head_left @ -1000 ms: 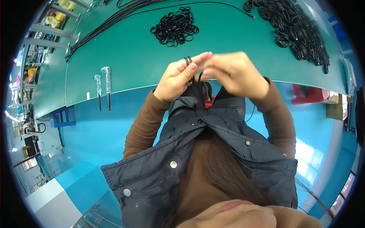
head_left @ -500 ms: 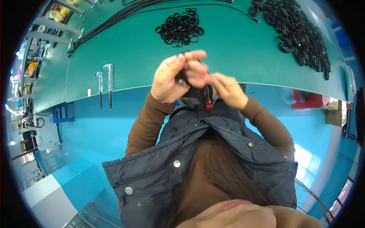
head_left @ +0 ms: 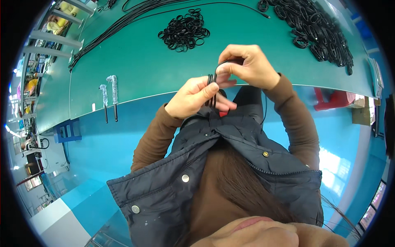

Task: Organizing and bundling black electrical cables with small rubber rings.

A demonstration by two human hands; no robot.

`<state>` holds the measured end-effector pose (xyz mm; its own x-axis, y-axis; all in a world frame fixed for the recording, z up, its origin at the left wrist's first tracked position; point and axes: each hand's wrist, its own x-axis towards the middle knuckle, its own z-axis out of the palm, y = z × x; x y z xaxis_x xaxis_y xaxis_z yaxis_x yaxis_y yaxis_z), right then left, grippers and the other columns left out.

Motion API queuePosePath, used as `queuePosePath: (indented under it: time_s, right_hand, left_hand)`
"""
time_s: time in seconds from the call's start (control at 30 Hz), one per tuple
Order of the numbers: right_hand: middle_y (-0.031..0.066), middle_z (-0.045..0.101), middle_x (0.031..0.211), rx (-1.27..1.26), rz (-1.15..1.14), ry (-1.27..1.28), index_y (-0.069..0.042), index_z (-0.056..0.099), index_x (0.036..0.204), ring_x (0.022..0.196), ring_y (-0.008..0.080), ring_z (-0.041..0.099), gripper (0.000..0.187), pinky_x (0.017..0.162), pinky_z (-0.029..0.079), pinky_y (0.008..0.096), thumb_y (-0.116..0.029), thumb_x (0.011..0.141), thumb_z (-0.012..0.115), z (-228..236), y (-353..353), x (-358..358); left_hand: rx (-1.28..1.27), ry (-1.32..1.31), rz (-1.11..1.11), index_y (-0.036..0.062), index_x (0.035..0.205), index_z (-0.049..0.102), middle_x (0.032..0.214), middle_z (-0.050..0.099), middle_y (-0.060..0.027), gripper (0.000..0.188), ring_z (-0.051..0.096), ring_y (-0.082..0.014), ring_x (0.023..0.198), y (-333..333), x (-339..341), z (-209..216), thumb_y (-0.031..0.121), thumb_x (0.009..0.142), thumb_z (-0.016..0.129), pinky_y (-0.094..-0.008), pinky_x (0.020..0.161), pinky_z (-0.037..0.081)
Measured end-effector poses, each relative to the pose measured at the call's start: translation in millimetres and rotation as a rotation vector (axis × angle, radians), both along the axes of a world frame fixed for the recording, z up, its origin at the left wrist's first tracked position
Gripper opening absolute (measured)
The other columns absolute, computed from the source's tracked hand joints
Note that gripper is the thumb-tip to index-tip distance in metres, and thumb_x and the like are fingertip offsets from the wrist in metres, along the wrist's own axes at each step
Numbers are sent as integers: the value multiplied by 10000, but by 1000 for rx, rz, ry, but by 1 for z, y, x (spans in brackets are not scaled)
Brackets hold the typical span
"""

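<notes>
Near the front edge of the green table (head_left: 135,66), my left hand (head_left: 189,101) is closed on several loops of black cable (head_left: 211,79) that wrap round its fingers. To the right and slightly higher, my right hand (head_left: 253,68) grips the same cable between thumb and fingers, with a curved stretch running from the loops into its grasp. A thin black length (head_left: 266,108) hangs below the right hand beside my thigh. Beyond my hands lies a loose heap of small black rings (head_left: 183,33).
Long straight black cables (head_left: 108,38) stretch across the table's far left. At the far right is a large pile of coiled black cables (head_left: 319,31). Two plastic-wrapped, black-handled hook-shaped tools (head_left: 114,92) overhang the front edge. A blue stool (head_left: 68,131) and red stool (head_left: 331,99) stand below.
My right hand has risen and moved right and away from me, drawing out the cable. My left hand has come slightly lower, its loops now plainly visible.
</notes>
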<state>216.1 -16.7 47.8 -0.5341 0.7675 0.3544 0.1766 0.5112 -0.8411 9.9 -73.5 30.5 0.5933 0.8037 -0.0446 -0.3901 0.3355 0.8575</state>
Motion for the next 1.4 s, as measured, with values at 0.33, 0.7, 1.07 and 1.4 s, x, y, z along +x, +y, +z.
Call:
queuePosePath:
  time_s: [0.33,0.7,1.07,1.4]
  right_hand:
    - [11,544,611,-460,-189,11,-46,651,885,517,93,454,148,469,360,242,-124,937,537,-72,-41,6]
    - [145,612,631,-137,-64,-372,-40,540,976,545,347,589,91,520,453,409,-99,908,535,-67,-92,6]
    - [45,616,712,185,-94,-64,-17,640,964,529,143,472,147,510,411,259,-5,817,633,16,-4,-6]
    - [88,653,805,-42,-152,-235,-24,564,1166,534,187,539,275,493,409,292,-22,891,548,-66,-57,-10]
  left_hand:
    - [-2,-195,122,-97,1310,452,1052,665,-232,452,703,-274,778,11,-15,2,230,1000,483,-251,689,571]
    - [58,-301,412,-72,1301,478,1219,588,-243,419,669,-313,986,21,-6,14,202,987,513,-323,843,561]
    - [78,18,125,-51,1328,467,1304,528,-255,389,637,-329,1064,-8,-1,-4,147,993,478,-354,904,536]
    - [-34,-448,177,-58,1323,463,1267,557,-254,398,615,-336,1102,12,-27,-4,167,995,482,-354,906,540]
